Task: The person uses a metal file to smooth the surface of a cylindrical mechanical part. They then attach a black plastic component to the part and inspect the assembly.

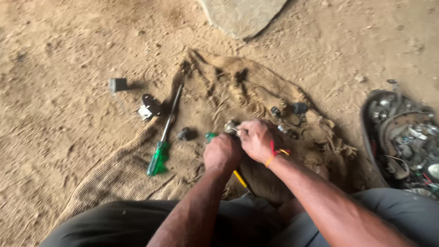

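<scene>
Together, both hands [242, 146] (fisted), small metal part [231, 126]

Two bare hands, left hand [222, 153] and right hand [257, 138], one long green-handled screwdriver [163, 137] at nine o'clock, one small grey cube-shaped block [118, 84] at ten o'clock, one flat grey stone slab [242, 16] at twelve o'clock, one worn brown burlap sack [201, 114]

Warm, soft daylight lies evenly over the sandy ground [68, 151], with no glare. Shadows are short and faint, falling right of the small grey block [118, 84]. The whole frame is slightly motion-blurred, most around the hands [242, 144].
</scene>
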